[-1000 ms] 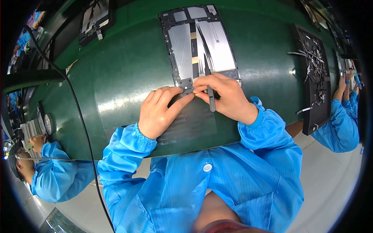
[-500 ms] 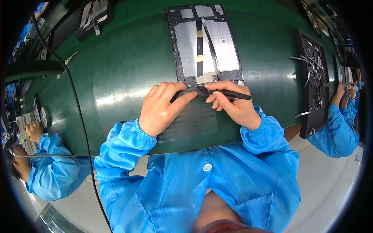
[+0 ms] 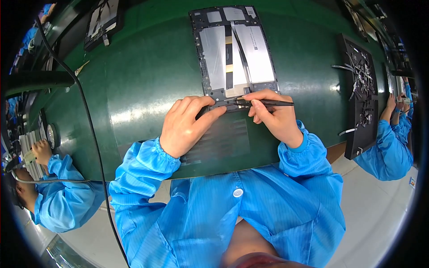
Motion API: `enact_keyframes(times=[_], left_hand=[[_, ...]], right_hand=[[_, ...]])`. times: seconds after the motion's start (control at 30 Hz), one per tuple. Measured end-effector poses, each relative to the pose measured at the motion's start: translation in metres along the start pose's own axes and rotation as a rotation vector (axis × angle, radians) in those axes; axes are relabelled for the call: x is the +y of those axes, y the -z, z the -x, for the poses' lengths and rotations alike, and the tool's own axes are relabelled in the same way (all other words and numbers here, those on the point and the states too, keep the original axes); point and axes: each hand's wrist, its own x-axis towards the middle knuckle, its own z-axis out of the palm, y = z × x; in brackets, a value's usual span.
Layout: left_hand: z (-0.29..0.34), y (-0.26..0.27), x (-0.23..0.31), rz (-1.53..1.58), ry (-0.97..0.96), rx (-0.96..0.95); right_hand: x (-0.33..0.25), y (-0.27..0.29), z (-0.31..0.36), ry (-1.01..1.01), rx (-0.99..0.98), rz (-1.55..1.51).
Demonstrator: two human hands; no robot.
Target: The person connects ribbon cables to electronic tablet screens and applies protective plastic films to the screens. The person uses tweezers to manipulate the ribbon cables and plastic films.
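An opened tablet lies on the green bench in front of me, its silver inner plates and black frame showing. A dark flat ribbon cable runs down its middle. My left hand grips the tablet's near left corner between thumb and forefinger. In my right hand are black tweezers, pinched between the fingers and lying nearly level. Their tips point left and meet the near edge of the tablet, a little right of my left thumb. What the tips touch is too small to make out.
A black tray of small parts and loose cables stands at the right. Another opened device lies at the far left. A black cable hangs down the left side. Co-workers in blue sleeves sit on both sides.
The tweezers have swung from slanting to nearly level, and my right hand has shifted slightly right. My left hand keeps its place. The device at the far left has moved a little left.
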Motion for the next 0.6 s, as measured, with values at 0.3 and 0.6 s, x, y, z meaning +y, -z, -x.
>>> enact_keyframes(times=[0.3,0.6], left_hand=[[0.003,-0.001,-0.003,-0.039,-0.02,0.004],[0.006,0.011,-0.003,-0.131,-0.076,-0.033]], right_hand=[[0.002,0.0,-0.003,0.001,0.051,0.017],[0.002,-0.004,0.0,0.078,-0.01,-0.002]])
